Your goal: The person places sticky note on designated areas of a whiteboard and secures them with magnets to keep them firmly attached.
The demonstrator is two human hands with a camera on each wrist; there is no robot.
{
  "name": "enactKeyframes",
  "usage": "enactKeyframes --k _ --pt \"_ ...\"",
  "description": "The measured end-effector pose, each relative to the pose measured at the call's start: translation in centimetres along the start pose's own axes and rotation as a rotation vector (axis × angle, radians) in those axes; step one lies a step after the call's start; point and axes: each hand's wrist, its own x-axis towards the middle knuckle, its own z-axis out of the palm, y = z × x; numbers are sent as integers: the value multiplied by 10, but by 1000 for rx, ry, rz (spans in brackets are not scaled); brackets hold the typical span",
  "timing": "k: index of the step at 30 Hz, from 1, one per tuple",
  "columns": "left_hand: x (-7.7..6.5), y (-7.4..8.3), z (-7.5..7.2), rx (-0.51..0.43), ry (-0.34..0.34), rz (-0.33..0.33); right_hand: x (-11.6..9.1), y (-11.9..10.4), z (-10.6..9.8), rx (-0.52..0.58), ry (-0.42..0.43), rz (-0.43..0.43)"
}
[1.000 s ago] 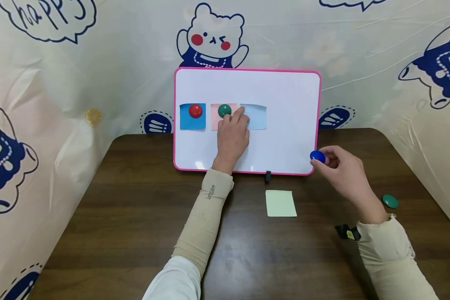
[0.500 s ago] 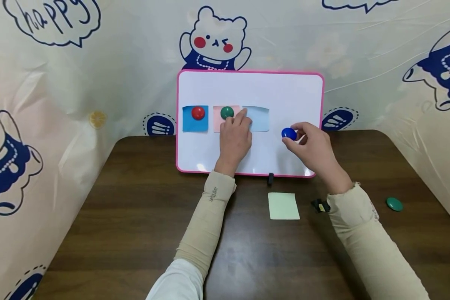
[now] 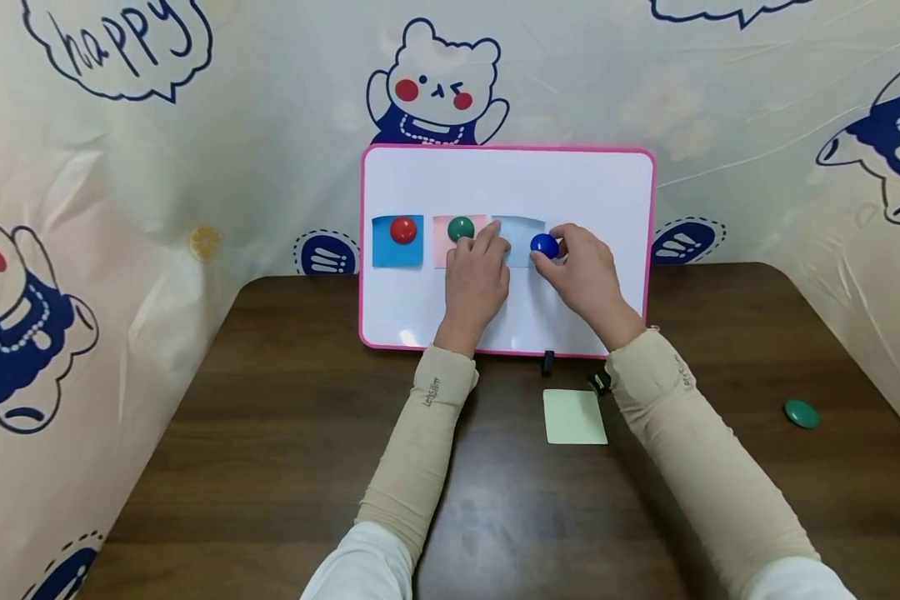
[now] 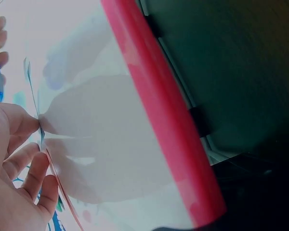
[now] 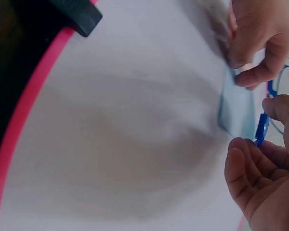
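My left hand [image 3: 477, 279] reaches up the whiteboard [image 3: 592, 179], its fingertips pressing at the left edge of a light blue sticky note [image 3: 523, 242]. In the left wrist view the thumb and a finger meet that note's edge [image 4: 32, 91]. My right hand [image 3: 587, 268] pinches a round blue magnet [image 3: 544, 245] between thumb and finger, close over the note's right edge. The right wrist view shows the magnet [image 5: 262, 129] edge-on between the fingertips. A green magnet [image 3: 461, 228] sits on a pink note [image 3: 442, 250], and a red magnet [image 3: 402, 230] on a darker blue note [image 3: 387, 254].
The pink-framed whiteboard leans upright at the back of a brown table [image 3: 285, 467]. A pale green sticky note [image 3: 574, 417] lies on the table before it, near a small black foot [image 3: 547, 363]. Another green magnet [image 3: 801, 413] lies at the right.
My right hand has moved left and up with the blue magnet, from beyond the board's right edge to the light blue note. My left hand has stayed at that note.
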Motion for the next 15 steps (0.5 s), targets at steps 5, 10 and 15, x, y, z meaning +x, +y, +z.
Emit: enactKeyframes --k 5,10,15 --pt "-1 -2 2 -5 1 1 14 -1 11 -51 28 -2" --pt "-1 -3 1 -1 9 9 22 -4 15 -79 60 -10" --pt "-1 -3 2 -14 28 26 28 -8 17 -105 91 -44"
